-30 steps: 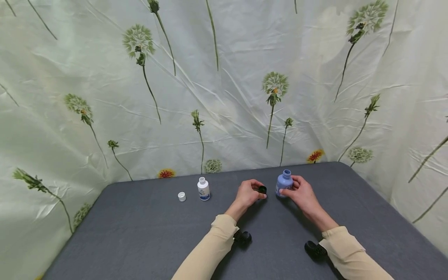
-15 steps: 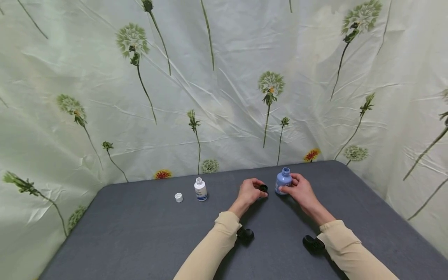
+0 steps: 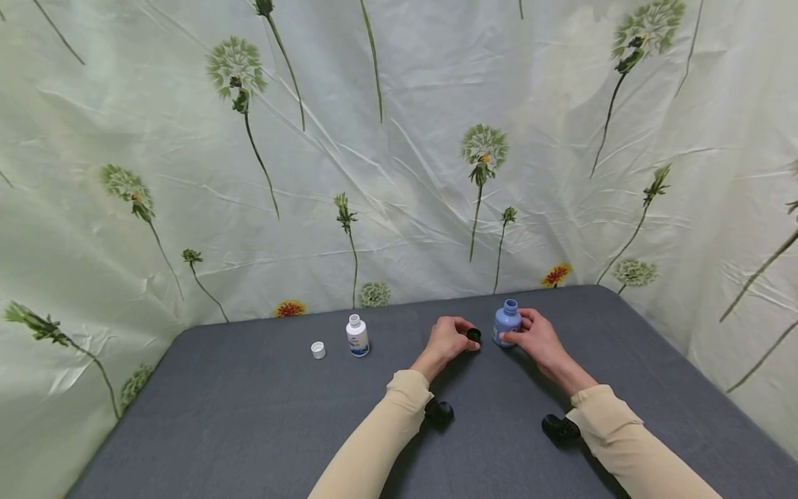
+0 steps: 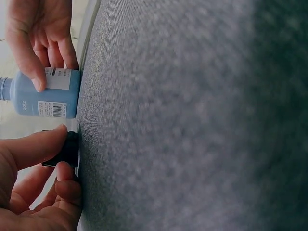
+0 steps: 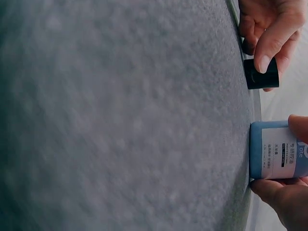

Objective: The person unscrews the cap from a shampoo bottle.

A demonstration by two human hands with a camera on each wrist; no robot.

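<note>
A blue bottle [image 3: 507,324] stands upright with its threaded neck uncovered, and the fingers and thumb of my right hand [image 3: 544,344] grip its body. Its printed label [image 5: 278,153] shows in the right wrist view, the base right at the cloth. To the left of it, my left hand [image 3: 446,339] pinches a black cap [image 3: 474,335] between thumb and fingers. The left wrist view has the cap [image 4: 71,149] low, right at the cloth, a small gap away from the bottle [image 4: 29,103].
A white bottle [image 3: 358,337] with an uncovered neck stands further left. Beside it lies a white cap [image 3: 318,351], hollow side up. Dark grey cloth covers the table [image 3: 249,416]; behind it hangs a flower-printed curtain [image 3: 405,173].
My left hand has shifted slightly right with the black cap, nearer the blue bottle. My right hand keeps its grip on the bottle. The head view has turned a little.
</note>
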